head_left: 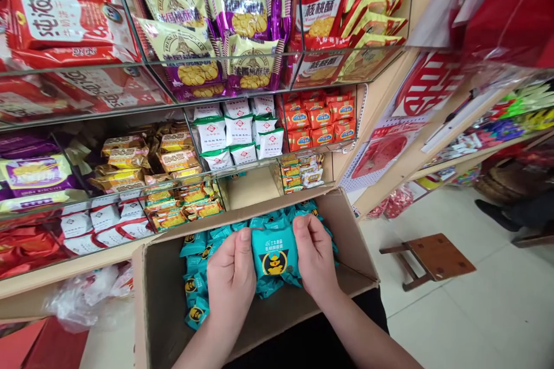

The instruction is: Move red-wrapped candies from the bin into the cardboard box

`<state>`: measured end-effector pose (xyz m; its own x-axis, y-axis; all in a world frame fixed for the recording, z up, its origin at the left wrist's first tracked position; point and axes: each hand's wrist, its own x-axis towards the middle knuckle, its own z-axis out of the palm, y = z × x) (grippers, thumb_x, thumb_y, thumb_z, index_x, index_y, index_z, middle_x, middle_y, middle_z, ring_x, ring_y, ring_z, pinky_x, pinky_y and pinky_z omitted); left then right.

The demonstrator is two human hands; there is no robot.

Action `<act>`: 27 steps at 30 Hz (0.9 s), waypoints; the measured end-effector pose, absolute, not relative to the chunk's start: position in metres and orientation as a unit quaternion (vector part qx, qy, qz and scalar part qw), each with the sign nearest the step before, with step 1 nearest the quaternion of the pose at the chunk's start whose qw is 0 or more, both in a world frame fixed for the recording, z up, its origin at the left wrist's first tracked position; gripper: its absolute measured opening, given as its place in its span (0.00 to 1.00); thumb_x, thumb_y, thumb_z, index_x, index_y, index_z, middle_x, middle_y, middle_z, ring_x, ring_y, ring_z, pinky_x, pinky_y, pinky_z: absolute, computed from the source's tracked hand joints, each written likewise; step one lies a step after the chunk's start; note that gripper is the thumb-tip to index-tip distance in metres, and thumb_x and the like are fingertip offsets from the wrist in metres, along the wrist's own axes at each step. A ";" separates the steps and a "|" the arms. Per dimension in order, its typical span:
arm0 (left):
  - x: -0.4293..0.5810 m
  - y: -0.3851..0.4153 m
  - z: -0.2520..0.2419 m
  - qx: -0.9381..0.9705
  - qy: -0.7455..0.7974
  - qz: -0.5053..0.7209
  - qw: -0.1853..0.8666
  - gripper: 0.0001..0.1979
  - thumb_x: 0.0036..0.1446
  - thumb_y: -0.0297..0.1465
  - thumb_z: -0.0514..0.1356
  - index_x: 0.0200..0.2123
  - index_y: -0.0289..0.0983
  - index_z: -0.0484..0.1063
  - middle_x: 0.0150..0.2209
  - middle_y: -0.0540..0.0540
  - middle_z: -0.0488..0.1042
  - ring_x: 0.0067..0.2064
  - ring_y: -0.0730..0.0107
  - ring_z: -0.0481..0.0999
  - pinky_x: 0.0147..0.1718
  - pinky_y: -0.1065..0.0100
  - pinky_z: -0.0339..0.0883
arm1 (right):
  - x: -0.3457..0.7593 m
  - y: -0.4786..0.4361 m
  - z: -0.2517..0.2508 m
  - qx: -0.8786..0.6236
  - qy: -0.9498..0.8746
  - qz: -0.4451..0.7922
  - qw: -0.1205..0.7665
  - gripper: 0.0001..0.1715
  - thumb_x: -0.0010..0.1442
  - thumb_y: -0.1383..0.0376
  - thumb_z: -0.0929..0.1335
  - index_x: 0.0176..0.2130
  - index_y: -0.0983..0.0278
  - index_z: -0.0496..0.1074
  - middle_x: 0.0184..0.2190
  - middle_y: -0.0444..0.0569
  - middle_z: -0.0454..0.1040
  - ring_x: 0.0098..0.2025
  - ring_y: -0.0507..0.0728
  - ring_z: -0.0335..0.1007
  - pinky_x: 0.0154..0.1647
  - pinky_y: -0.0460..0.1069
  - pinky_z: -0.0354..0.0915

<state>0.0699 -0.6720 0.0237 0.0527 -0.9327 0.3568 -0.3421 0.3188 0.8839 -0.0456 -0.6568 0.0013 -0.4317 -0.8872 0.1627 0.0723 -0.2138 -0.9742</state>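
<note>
Between my two hands is a teal snack packet [275, 253] with white lettering and a yellow figure on a black circle. My left hand [232, 277] pinches its left edge, thumb on top. The right edge is gripped by my right hand [315, 253] in the same way. Both hands hold it over an open cardboard box [168, 323]. Inside the box lie many more teal packets [195, 285], heaped toward the far and left sides. My hands and the held packet hide part of the heap.
Glass-fronted shelves [253, 92] of wrapped biscuits rise beyond the box. One lower compartment [255, 187] shows its bare bottom. A small wooden stool [441, 256] stands on the tiled floor at right, with a person's shoe [493, 216] farther back. Clear plastic bags [89, 297] lie at lower left.
</note>
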 end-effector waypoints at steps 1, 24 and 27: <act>0.070 -0.672 0.024 0.509 -0.624 -0.290 0.517 0.17 0.57 0.35 0.51 0.17 0.38 0.59 0.17 0.55 0.53 0.20 0.76 0.55 0.18 0.74 0.53 | -0.046 -0.657 0.002 -0.401 0.515 -0.669 0.357 0.20 0.60 0.55 0.60 0.23 0.62 0.52 0.20 0.39 0.48 0.22 0.48 0.44 0.21 0.44 0.48; 0.066 -0.676 0.014 0.502 -0.498 -0.436 0.557 0.19 0.50 0.44 0.58 0.17 0.36 0.65 0.16 0.54 0.60 0.20 0.76 0.58 0.19 0.74 0.57 | -0.052 -0.657 0.005 -0.406 0.546 -0.656 0.328 0.21 0.60 0.55 0.59 0.21 0.62 0.51 0.19 0.39 0.48 0.22 0.49 0.45 0.22 0.45 0.48; 0.067 -0.677 0.010 0.484 -0.475 -0.472 0.564 0.18 0.51 0.43 0.58 0.18 0.37 0.65 0.17 0.54 0.60 0.21 0.76 0.59 0.20 0.74 0.57 | -0.050 -0.657 0.004 -0.390 0.529 -0.663 0.358 0.21 0.61 0.54 0.58 0.22 0.62 0.50 0.20 0.39 0.47 0.23 0.49 0.43 0.22 0.45 0.48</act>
<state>0.0672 -0.6768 0.0100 0.1041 -0.9914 0.0794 0.0721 0.0872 0.9936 -0.0502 -0.6572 0.0045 -0.4402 -0.8871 0.1389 0.0614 -0.1840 -0.9810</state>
